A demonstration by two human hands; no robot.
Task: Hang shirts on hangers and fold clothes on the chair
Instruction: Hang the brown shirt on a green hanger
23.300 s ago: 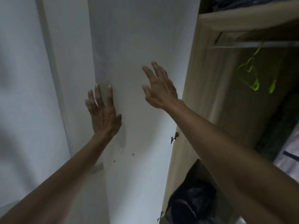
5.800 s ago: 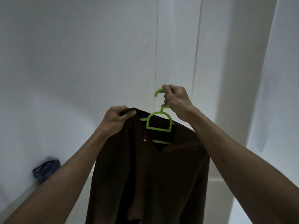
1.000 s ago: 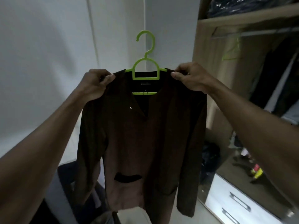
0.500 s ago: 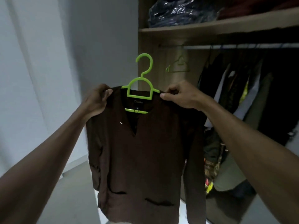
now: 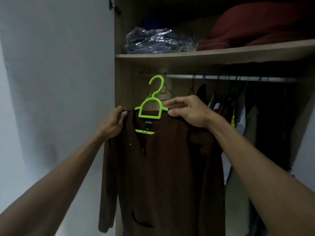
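A dark brown long-sleeved shirt (image 5: 163,167) hangs on a bright green plastic hanger (image 5: 150,109), held up in front of an open wardrobe. My left hand (image 5: 113,124) pinches the shirt's left shoulder. On the other side, my right hand (image 5: 189,110) grips the right shoulder with thumb and fingers over the hanger's arm. The hanger's hook (image 5: 157,84) points up, just below and in front of the metal clothes rail (image 5: 221,77). The chair is out of view.
Several dark garments (image 5: 255,120) hang on the rail to the right. An empty hanger (image 5: 166,90) hangs behind the green hook. The wooden shelf (image 5: 213,56) above carries a plastic-wrapped bundle (image 5: 158,40) and a red cushion (image 5: 255,26). A white wardrobe door (image 5: 56,82) stands at left.
I have turned further toward the wardrobe and carried the shirt closer; the hook now sits just under the rail. Both hands keep their grip on the shoulders.
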